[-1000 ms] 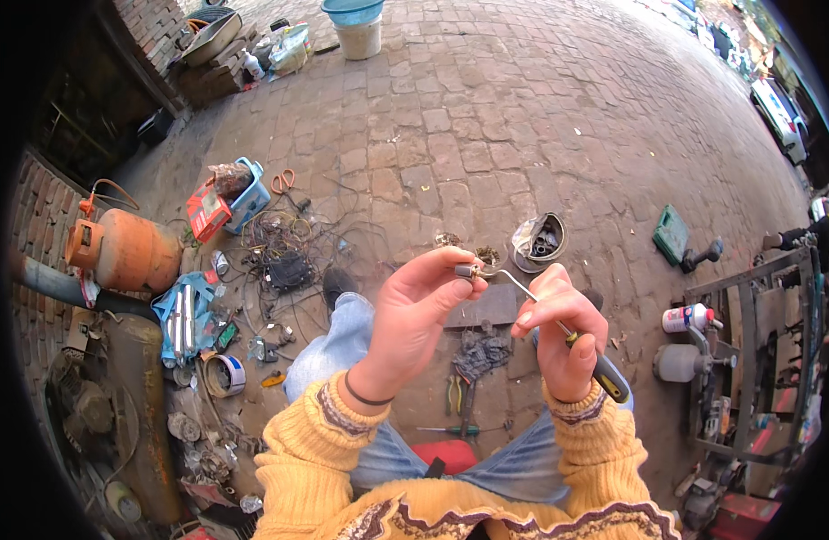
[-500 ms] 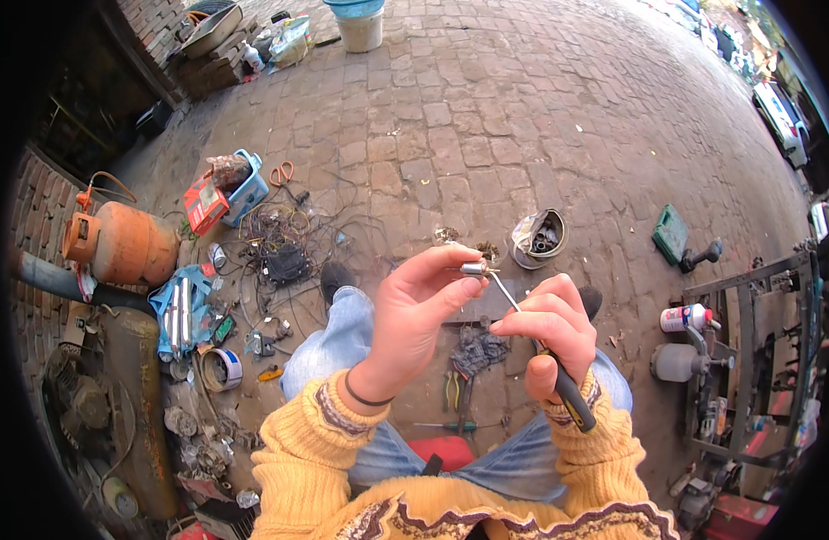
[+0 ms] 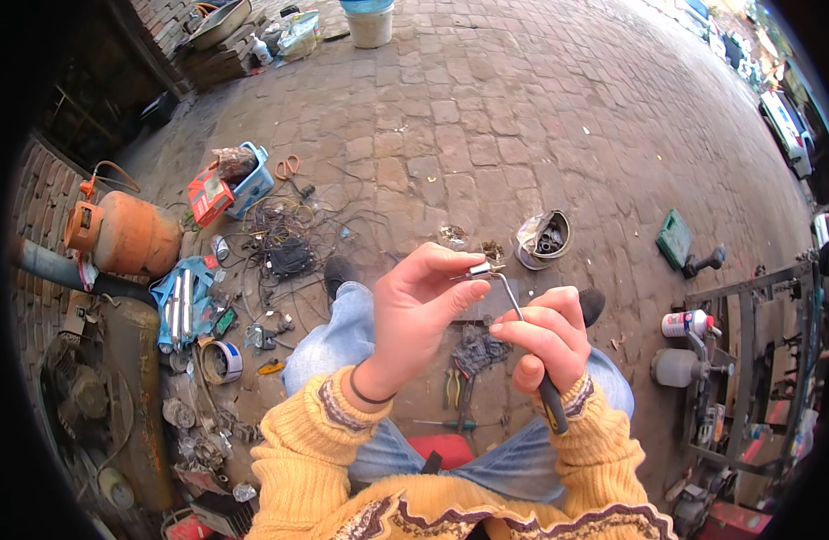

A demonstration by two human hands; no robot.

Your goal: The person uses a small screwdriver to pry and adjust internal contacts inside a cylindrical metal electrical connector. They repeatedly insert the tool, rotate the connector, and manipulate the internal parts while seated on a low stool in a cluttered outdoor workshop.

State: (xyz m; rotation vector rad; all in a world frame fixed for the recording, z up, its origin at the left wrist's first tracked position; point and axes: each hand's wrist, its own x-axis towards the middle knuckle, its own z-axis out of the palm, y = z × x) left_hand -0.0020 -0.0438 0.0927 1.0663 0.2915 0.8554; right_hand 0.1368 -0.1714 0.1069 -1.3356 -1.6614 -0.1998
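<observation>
Between the thumb and fingertips of my left hand (image 3: 412,310) is a small silver metal cylinder (image 3: 481,268), a brassy bit at its right end. My right hand (image 3: 553,335) is closed around a screwdriver-like tool (image 3: 552,403) with a black and yellow handle. The tool's thin metal shaft points up and left, and its tip meets the cylinder's right end, where it looks bent. Below the hands, a dark glove (image 3: 479,351) lies on the ground. Beside it are pliers (image 3: 451,389) and a green-handled screwdriver (image 3: 444,424).
An open tin of metal parts (image 3: 544,241) stands ahead. On the left are tangled wires (image 3: 288,225), a blue crate (image 3: 252,183), an orange gas cylinder (image 3: 140,236) and a tape roll (image 3: 221,362). A metal frame (image 3: 747,360) and a green case (image 3: 673,238) are on the right.
The handle of the tool has swung left and more upright in my right hand. The cylinder has tilted slightly in my left fingertips. The whole view has shifted a little.
</observation>
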